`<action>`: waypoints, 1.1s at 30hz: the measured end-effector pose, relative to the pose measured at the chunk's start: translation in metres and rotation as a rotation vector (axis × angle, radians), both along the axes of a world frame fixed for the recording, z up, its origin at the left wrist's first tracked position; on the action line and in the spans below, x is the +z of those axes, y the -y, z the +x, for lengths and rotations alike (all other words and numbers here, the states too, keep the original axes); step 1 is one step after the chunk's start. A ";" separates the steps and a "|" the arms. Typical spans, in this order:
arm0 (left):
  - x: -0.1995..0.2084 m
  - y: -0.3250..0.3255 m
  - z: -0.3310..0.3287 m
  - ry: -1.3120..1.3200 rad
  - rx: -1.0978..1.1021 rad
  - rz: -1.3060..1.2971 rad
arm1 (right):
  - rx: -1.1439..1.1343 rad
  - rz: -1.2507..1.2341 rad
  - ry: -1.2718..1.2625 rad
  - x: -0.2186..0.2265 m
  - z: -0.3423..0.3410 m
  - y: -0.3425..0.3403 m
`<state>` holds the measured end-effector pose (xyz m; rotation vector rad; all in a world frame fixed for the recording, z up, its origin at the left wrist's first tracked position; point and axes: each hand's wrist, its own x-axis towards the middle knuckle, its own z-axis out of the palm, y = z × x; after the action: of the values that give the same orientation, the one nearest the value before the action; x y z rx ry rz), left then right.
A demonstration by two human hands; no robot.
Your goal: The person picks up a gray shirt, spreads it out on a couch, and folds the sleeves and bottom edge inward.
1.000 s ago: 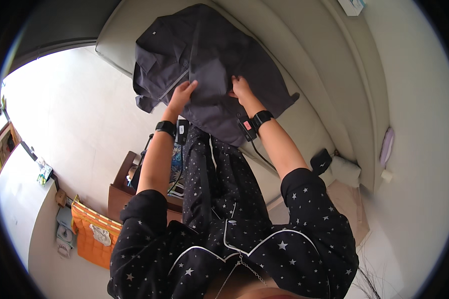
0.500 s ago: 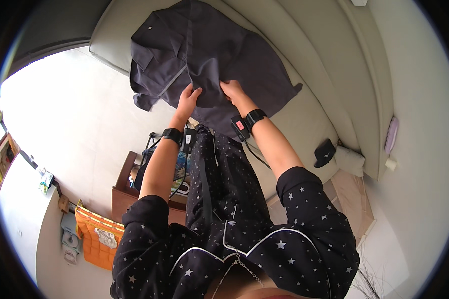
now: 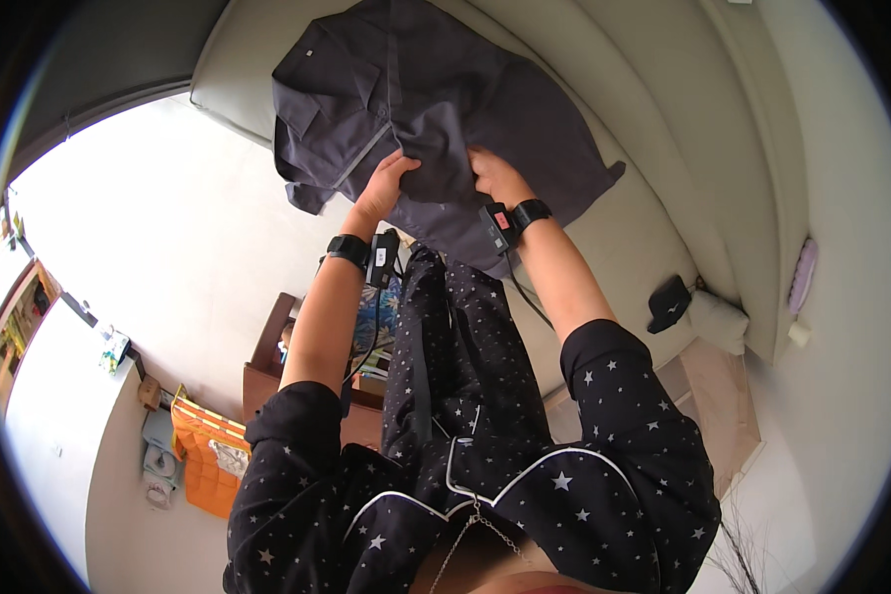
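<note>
We've got a big dark gray cloth [image 3: 525, 109] on the beige sofa [image 3: 629, 257], at the far side & a bit left of the middle. It's spread out w/ lots of folds, and its near part comes down close to our dark pants [image 3: 470, 346] w/ little stars.

Our left hand [image 3: 382, 188] is at the near left part of the cloth. Its fingers [image 3: 398, 160] pinch a bit of it, w/ the thumb pointing right. Our right hand [image 3: 503, 180] is a little way to the right, not touching the left one. Its fingers grasp the cloth too — some tips are tucked in the folds, so we can't see them all. A soft bump of cloth sits btwn the two hands.

A light gray strip [image 3: 363, 158] runs at a slant on the cloth, just past our left hand. A tiny white tag [image 3: 309, 52] is on the far left part.

We've a black strap on each wrist, left [image 3: 347, 249] & right [image 3: 533, 211], each w/ a small black box. The right box [image 3: 499, 229] has a red label.

Over on the right, a black cap-like thing [image 3: 669, 303] lies on the sofa, next to a pale cushion [image 3: 720, 322]. Farther right there's a long lilac thing [image 3: 802, 275] — too small to tell what.

On the near left we see an orange padded thing [image 3: 208, 480] & some brown furniture [image 3: 258, 374].
</note>
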<state>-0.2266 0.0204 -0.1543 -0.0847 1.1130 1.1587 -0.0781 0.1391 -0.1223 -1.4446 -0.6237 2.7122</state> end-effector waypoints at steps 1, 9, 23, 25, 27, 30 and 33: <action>0.002 -0.005 0.002 0.029 -0.010 -0.002 | -0.030 0.106 0.019 0.024 0.005 -0.004; -0.021 -0.010 -0.012 -0.225 0.010 0.162 | -0.097 0.008 -0.051 -0.060 0.020 -0.021; 0.008 0.011 0.002 -0.483 -0.537 -0.052 | -0.143 0.708 0.510 -0.074 0.052 0.032; -0.004 0.020 0.005 -0.464 -0.324 0.014 | -0.135 0.707 0.337 -0.062 0.043 0.034; 0.009 0.014 0.015 -0.468 -0.171 -0.101 | 0.039 0.463 0.387 -0.059 0.046 0.036; 0.015 0.014 0.014 -0.426 -0.337 -0.130 | -0.189 0.598 0.399 -0.059 0.051 0.040; -0.004 0.027 0.007 -0.527 -0.802 -0.094 | 0.154 0.925 0.700 -0.065 0.057 0.030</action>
<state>-0.2198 -0.0065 -0.1587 0.5789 1.4674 0.4021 -0.0215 0.1088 -0.1878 -1.9624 -1.7335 1.4471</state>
